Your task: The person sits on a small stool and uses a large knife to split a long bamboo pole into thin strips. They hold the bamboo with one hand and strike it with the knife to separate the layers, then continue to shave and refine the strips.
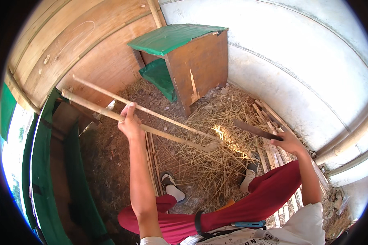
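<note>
My left hand point(130, 123) is raised near the middle of the view, its fingers closed around bamboo strips. A wider bamboo strip point(171, 136) passes through its grip, slanting from far left down toward the right. A thinner bamboo strip point(180, 123) runs beside it at the fingertips, the two splaying apart slightly. On the right, my right hand point(289, 143) is wrapped round the dark end of a machete point(254, 129), whose flat brown blade points left toward the strips. Blade and strips appear apart. Some of the grip is hidden by my fingers.
Straw and thin shavings point(210, 167) cover the ground between my feet. Split bamboo slats point(280, 163) lie along the right. A wooden box with a green cover point(200, 67) stands ahead in the corner. Green-lined wooden compartments point(61, 171) line the left. White sheeting point(282, 53) walls the right.
</note>
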A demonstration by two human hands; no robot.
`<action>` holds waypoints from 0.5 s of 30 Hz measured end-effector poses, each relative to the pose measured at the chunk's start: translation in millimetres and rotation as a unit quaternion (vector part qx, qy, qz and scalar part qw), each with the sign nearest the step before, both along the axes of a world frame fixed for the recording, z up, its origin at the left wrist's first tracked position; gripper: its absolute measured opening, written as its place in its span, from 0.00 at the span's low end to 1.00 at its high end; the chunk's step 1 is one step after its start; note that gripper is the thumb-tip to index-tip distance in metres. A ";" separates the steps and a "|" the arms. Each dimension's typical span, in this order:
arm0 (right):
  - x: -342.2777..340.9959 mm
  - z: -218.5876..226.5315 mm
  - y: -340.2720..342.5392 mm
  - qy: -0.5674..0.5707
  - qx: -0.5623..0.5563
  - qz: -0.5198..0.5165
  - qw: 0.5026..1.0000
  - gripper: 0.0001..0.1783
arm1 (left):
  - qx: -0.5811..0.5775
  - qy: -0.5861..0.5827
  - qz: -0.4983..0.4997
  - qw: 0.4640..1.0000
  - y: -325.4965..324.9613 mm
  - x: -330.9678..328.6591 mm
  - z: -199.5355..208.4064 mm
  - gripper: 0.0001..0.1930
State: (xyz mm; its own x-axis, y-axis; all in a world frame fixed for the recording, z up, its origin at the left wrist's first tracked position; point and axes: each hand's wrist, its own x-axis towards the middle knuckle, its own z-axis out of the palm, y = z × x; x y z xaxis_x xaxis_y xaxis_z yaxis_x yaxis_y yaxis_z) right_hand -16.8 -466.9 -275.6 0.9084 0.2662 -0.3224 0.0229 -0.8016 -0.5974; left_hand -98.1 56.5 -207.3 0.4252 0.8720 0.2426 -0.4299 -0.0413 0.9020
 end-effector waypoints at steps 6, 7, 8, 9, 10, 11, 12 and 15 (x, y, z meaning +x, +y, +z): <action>2.8 -61.7 -41.7 -0.050 0.238 -0.203 0.948 0.23 | -0.109 -0.021 -0.005 0.994 32.2 -30.7 -22.8 0.14; 4.5 -64.2 -38.9 -0.068 0.242 -0.218 0.943 0.22 | -0.126 -0.018 -0.007 0.992 33.5 -34.7 -27.4 0.14; 6.1 -66.7 -36.2 -0.085 0.246 -0.233 0.937 0.21 | -0.143 -0.016 -0.009 0.990 34.8 -37.4 -31.5 0.15; 2.5 -51.7 -22.6 -0.045 0.253 -0.271 0.927 0.21 | -0.154 -0.011 -0.001 0.988 40.5 -45.1 -35.6 0.15; -0.7 -40.9 -19.1 -0.010 0.255 -0.316 0.914 0.21 | -0.168 -0.007 -0.001 0.986 41.8 -45.1 -41.0 0.15; 0.4 -39.7 -19.7 0.003 0.278 -0.329 0.902 0.20 | -0.183 -0.003 -0.003 0.983 43.4 -44.6 -45.7 0.14; 1.2 -38.8 -23.0 0.016 0.299 -0.342 0.890 0.20 | -0.184 -0.004 -0.009 0.983 43.6 -43.2 -50.3 0.15; 8.4 -46.7 -36.8 0.015 0.339 -0.367 0.866 0.23 | -0.206 -0.011 -0.014 0.978 49.4 -40.3 -68.5 0.15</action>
